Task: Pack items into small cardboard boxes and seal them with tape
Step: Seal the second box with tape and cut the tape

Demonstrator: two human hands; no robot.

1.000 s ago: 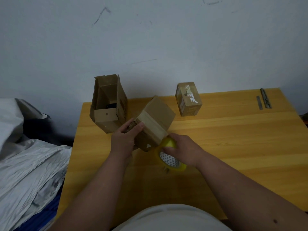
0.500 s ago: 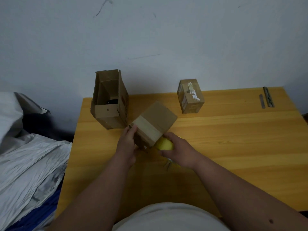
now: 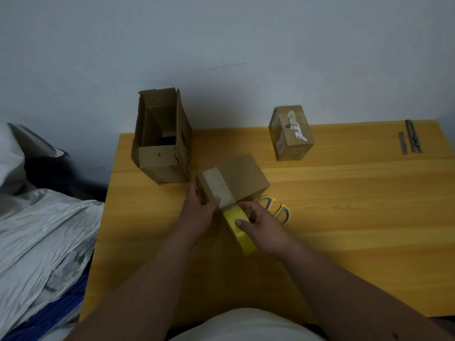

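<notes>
Lying tilted near the middle of the wooden table (image 3: 344, 217), the small box (image 3: 236, 180) is gripped at its near left end by the left hand (image 3: 199, 212), while a yellow tape roll (image 3: 240, 228) is held by the curled right hand (image 3: 261, 225), with a strip of tape laid across the box. Open tabletop is left to the right and front. An open box (image 3: 160, 143) stands close to the left edge, its dark contents hard to make out. Scissors (image 3: 275, 209) are partly hidden behind the right hand. A sealed box (image 3: 291, 134) stands further back.
</notes>
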